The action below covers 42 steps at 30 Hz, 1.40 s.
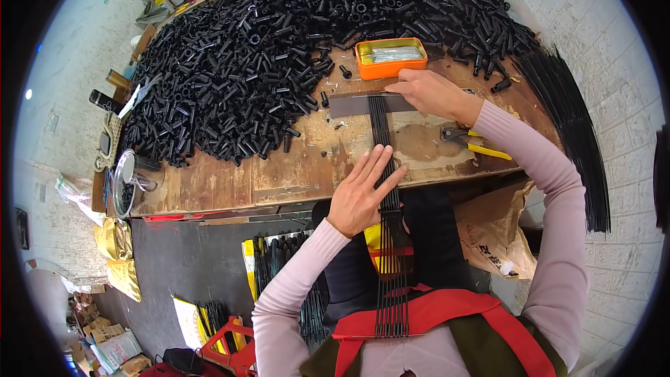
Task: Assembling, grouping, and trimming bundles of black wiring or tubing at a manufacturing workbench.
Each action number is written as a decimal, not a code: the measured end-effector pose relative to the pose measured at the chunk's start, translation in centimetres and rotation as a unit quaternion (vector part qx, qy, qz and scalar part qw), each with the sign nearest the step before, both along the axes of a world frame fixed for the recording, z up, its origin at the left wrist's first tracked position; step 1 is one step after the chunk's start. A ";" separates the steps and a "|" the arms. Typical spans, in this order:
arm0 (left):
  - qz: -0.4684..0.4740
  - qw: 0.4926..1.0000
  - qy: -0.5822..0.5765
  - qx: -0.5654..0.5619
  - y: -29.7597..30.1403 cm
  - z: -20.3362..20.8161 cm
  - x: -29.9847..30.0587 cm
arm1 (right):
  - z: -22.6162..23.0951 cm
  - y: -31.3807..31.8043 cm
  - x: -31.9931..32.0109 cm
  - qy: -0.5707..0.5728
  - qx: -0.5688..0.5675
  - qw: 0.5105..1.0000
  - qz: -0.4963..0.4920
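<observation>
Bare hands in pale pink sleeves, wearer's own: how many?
2. Left hand, fingers outstretched, lies on the thin black rods by the near edge of the brown wooden bench; right hand is at the flat grey bar, near the orange rectangular box.

Worn wooden tabletop (279, 185): rear and left covered by heap of small black tubular parts (230, 84). Open orange box (394, 71) set before heap; flat grey strip (349, 106) laid just in front, crossed by slender black rods (379, 122). Yellow-handled pliers (457, 137) placed near front edge; long black strands (569, 112) bundled along right side.
</observation>
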<state>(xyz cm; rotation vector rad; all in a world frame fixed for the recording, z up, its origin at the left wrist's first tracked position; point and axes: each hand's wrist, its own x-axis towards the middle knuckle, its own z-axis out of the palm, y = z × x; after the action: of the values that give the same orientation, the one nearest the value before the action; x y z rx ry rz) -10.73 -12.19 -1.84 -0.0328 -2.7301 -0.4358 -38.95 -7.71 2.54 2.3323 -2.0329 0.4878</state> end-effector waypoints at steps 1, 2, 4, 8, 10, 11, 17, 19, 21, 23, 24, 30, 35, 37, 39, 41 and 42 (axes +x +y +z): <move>0.002 1.000 0.002 0.016 0.0 0.0 0.0 | 0.0 0.3 -0.1 0.000 -0.001 1.000 0.001; 0.004 1.000 0.002 0.015 0.1 0.0 -0.1 | 0.1 0.7 0.0 0.002 0.005 1.000 -0.016; 0.004 1.000 -0.003 0.003 0.0 -0.1 0.0 | 0.2 0.8 0.1 0.004 0.010 0.999 -0.032; 0.001 1.000 -0.003 0.012 0.0 0.0 0.0 | -0.1 0.5 0.2 0.002 -0.015 1.000 -0.015; 0.003 1.000 -0.003 -0.003 0.1 0.0 0.0 | -0.4 0.4 0.0 0.003 -0.031 0.999 -0.010; 0.003 1.000 -0.005 -0.004 0.1 0.1 0.0 | -0.5 0.2 0.0 0.008 -0.033 0.999 -0.002; 0.006 1.000 -0.003 0.011 0.2 0.2 0.0 | -0.7 0.0 -0.3 0.024 -0.030 0.999 0.015; 0.008 1.000 -0.011 0.007 0.2 0.2 0.0 | -0.7 -0.1 -0.2 0.028 -0.034 0.999 0.017; 0.005 1.000 -0.009 -0.013 0.0 0.1 0.0 | -0.4 -0.3 -0.1 -0.011 -0.009 1.000 0.002; 0.001 0.999 -0.008 -0.032 0.0 0.1 0.0 | -0.7 -1.2 -0.6 -0.037 -0.029 0.999 0.014; 0.000 0.999 -0.010 -0.032 0.0 0.2 0.0 | -0.9 -1.4 -0.9 -0.064 -0.049 0.996 0.026; 0.007 1.000 -0.013 0.018 0.2 0.2 0.0 | -0.3 -1.4 -0.5 -0.099 -0.011 0.995 0.005; 0.005 1.000 -0.005 0.005 0.1 0.2 0.0 | -0.7 -2.1 -0.3 -0.098 -0.040 0.994 0.002; 0.006 1.000 -0.016 -0.016 0.1 0.2 0.0 | -0.8 -2.3 -0.4 -0.132 -0.027 0.991 -0.006; 0.006 1.000 -0.013 -0.013 0.1 0.1 -0.1 | -0.9 -2.5 -0.5 -0.204 -0.008 0.979 -0.022; 0.004 1.000 -0.010 -0.010 0.1 0.0 -0.1 | -1.2 -2.4 -0.4 -0.210 -0.030 0.977 -0.018; 0.004 1.000 -0.012 -0.011 0.0 0.0 -0.1 | -1.4 -2.1 -0.3 -0.217 -0.051 0.975 -0.015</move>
<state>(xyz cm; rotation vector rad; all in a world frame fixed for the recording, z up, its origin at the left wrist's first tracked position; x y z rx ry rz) -10.78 -12.17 -1.83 -0.0217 -2.7583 -0.4074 -39.24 -9.85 1.16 2.2838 -2.1335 1.1590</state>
